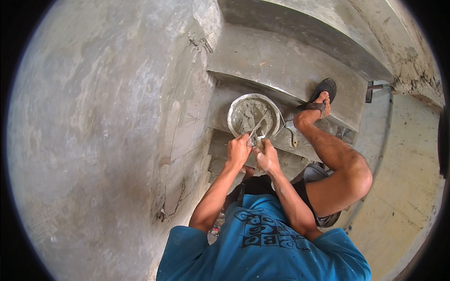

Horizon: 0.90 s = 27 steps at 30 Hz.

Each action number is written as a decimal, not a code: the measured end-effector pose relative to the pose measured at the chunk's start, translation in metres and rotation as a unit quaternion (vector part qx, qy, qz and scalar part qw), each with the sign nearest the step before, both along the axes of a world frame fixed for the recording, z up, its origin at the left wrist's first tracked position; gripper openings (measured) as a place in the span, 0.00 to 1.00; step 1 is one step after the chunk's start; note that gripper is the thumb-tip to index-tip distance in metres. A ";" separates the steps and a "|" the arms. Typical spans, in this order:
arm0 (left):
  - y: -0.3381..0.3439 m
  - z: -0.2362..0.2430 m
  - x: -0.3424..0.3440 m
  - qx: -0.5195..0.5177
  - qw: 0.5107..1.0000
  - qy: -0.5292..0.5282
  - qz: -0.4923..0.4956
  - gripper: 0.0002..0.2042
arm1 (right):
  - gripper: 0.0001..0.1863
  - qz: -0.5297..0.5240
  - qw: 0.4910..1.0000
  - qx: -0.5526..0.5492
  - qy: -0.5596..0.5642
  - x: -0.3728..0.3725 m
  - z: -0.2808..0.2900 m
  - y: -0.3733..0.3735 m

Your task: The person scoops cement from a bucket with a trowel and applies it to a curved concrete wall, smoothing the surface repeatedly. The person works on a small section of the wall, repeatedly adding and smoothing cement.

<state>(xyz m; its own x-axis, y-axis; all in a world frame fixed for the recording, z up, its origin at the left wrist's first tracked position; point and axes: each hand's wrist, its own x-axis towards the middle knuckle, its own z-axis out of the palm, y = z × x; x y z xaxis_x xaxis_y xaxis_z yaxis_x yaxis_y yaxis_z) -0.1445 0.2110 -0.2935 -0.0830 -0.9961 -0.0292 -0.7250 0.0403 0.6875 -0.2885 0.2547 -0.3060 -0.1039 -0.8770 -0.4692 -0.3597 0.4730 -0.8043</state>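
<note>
A round bucket [230,114] stands on a stair step in front of me, with wet grey cement [244,111] inside. Both my hands are together at the bucket's near rim. My left hand [239,150] is closed around a thin, pale, stick-like tool [255,127] that slants over the cement. Close beside it, my right hand [267,157] is closed on something smeared with cement, whose kind I cannot make out. The fingers hide most of what lies between the two hands. A flat brush [292,134] with a cement-stained handle rests right of the bucket.
Concrete stairs [276,54] rise ahead, with a broad grey plastered wall [103,122] along the left. My right foot, in a dark sandal [324,89], is planted on the step beyond the bucket. To the right, a yellowish surface [398,187] lies beyond the stair edge.
</note>
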 end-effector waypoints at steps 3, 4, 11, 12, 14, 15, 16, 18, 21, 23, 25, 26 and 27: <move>-0.002 -0.001 0.001 0.035 0.999 -0.011 -0.025 0.06 | 0.25 0.000 1.000 0.028 -0.007 0.000 0.005 -0.006; -0.005 -0.002 0.002 0.039 0.998 -0.024 -0.036 0.08 | 0.26 0.007 0.999 0.036 0.000 0.000 0.009 -0.007; -0.027 -0.020 -0.001 0.054 0.995 -0.060 -0.051 0.08 | 0.27 0.044 0.998 0.050 0.005 0.010 0.053 -0.009; -0.029 -0.022 -0.003 0.061 0.995 -0.059 -0.043 0.08 | 0.26 0.047 0.997 0.067 0.004 0.011 0.060 -0.009; -0.033 -0.026 -0.004 0.066 0.996 -0.049 -0.033 0.07 | 0.26 0.047 0.993 0.107 -0.003 0.009 0.070 -0.012; -0.033 -0.028 -0.003 0.066 0.997 -0.040 -0.030 0.07 | 0.26 0.044 0.990 0.132 -0.009 0.007 0.074 -0.012; -0.035 -0.030 -0.002 0.062 0.997 -0.033 -0.027 0.07 | 0.25 0.043 0.987 0.154 -0.018 0.006 0.078 -0.013; -0.037 -0.037 0.002 0.074 0.997 -0.021 0.009 0.07 | 0.25 0.053 0.992 0.116 0.005 0.003 0.083 -0.009; -0.045 -0.051 0.009 0.108 0.990 0.046 0.081 0.09 | 0.24 0.064 0.995 0.066 0.027 0.004 0.086 0.003; -0.052 -0.060 0.012 0.215 0.952 0.153 0.155 0.10 | 0.26 0.080 0.994 0.026 0.073 0.007 0.086 0.012; -0.056 -0.063 0.015 0.251 0.893 0.287 0.239 0.10 | 0.26 0.063 0.994 -0.007 0.087 0.007 0.086 0.017; -0.058 -0.062 0.018 0.292 0.845 0.347 0.283 0.11 | 0.26 0.058 0.992 -0.038 0.102 0.007 0.087 0.020; -0.061 -0.059 0.023 0.308 0.815 0.400 0.287 0.11 | 0.27 0.063 0.991 -0.060 0.107 0.005 0.088 0.022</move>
